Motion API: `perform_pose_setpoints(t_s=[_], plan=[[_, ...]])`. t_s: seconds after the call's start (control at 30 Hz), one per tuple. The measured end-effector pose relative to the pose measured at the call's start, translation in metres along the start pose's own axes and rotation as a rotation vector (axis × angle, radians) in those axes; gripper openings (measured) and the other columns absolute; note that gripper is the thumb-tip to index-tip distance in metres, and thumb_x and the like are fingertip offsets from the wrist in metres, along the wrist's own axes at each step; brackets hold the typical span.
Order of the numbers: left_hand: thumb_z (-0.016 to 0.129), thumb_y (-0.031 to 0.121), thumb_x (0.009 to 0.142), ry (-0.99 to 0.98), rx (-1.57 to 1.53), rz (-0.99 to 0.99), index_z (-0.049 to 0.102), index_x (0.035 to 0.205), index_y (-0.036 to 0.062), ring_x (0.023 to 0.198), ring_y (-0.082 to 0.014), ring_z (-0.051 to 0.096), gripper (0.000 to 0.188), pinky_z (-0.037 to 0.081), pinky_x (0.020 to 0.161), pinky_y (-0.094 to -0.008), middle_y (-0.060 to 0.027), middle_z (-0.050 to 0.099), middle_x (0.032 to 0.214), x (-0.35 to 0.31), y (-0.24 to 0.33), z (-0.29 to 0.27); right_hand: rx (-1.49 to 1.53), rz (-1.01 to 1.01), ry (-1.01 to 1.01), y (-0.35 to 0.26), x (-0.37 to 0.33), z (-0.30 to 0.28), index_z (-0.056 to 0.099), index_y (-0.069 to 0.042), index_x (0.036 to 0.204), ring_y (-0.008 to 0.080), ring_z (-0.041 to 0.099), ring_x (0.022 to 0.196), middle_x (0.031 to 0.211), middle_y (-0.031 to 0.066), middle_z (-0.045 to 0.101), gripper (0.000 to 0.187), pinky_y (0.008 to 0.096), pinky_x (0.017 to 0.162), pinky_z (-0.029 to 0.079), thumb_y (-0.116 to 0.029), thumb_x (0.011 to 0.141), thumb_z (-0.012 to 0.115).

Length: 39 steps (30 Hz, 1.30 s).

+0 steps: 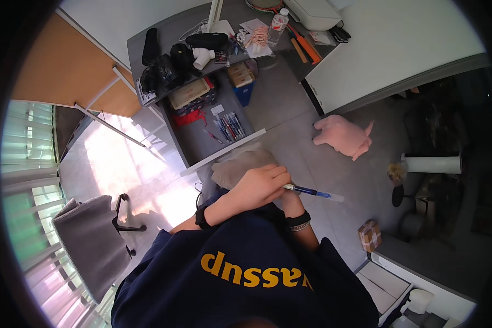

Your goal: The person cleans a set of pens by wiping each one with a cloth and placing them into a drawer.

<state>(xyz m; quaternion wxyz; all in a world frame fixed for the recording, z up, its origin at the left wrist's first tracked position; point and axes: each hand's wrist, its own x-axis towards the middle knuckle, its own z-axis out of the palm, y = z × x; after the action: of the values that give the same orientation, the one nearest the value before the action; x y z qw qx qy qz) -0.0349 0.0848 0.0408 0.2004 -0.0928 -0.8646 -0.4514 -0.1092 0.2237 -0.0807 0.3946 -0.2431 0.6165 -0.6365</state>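
Note:
My left hand [259,185] lies across my body with its fingers curled around one end of a blue pen [310,191]. The pen points to the right, tilted slightly down, and its far end is clear and whitish. My right hand [291,202] is just behind and below the left one. Its fingers are mostly hidden, so their grip cannot be made out. Beyond my hands an open drawer [190,148] holds several pens [230,126], a red cloth-like item [189,118] and a box. A grey-beige cushion [236,165] rests in front of me by the drawer.
A grey desk [142,46] stands ahead, carrying black cases, a white pipe fitting [203,58] and a clear bottle [279,22]. On the floor are a pink plush toy [343,135] and a cardboard box [369,235]. A grey chair [90,243] is at left.

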Motion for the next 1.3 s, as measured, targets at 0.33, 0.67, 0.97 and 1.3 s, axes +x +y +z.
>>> perform_pose_setpoints(t_s=[0.33,0.67,0.97,1.3], plan=[[0.057,0.008,0.078,-0.1,-0.724,-0.32,0.037,0.072,0.0059,0.064,-0.0095,0.039,0.021,0.034,0.055,-0.0236,-0.0028,0.042,0.069,-0.01,0.001,0.005,0.226,-0.222,-0.006,0.003,-0.01,-0.016,0.043,-0.004,0.114,0.022,0.046,0.104,0.113,0.0098,0.048,0.037,0.0344,0.088,0.038,-0.025,0.084,0.047],[0.044,0.027,0.087,-0.163,-0.338,-0.473,0.045,0.075,0.0005,0.054,-0.0333,0.044,0.029,0.035,0.051,-0.0361,-0.0175,0.045,0.06,-0.032,-0.018,-0.019,0.863,-0.252,0.392,-0.076,-0.012,-0.025,0.038,-0.006,0.121,0.0236,0.038,0.114,0.123,0.0089,0.041,0.043,0.0387,0.097,0.028,-0.031,0.087,0.037],[0.043,0.025,0.087,-0.073,-0.356,-0.49,0.042,0.072,0.0003,0.054,-0.0332,0.043,0.029,0.034,0.051,-0.0362,-0.0177,0.044,0.059,-0.032,-0.013,-0.018,0.486,-0.288,0.568,-0.062,-0.026,-0.032,0.039,-0.006,0.12,0.0225,0.04,0.111,0.12,0.0084,0.043,0.042,0.0359,0.096,0.03,-0.028,0.085,0.042],[0.04,0.028,0.088,-0.126,-0.237,-0.495,0.044,0.073,0.0008,0.061,-0.0369,0.049,0.031,0.037,0.055,-0.0404,-0.0195,0.049,0.062,-0.033,-0.013,-0.015,0.013,-0.293,0.547,-0.06,-0.017,-0.019,0.039,-0.005,0.119,0.0212,0.041,0.109,0.117,0.0079,0.044,0.041,0.0329,0.094,0.032,-0.024,0.083,0.046]])
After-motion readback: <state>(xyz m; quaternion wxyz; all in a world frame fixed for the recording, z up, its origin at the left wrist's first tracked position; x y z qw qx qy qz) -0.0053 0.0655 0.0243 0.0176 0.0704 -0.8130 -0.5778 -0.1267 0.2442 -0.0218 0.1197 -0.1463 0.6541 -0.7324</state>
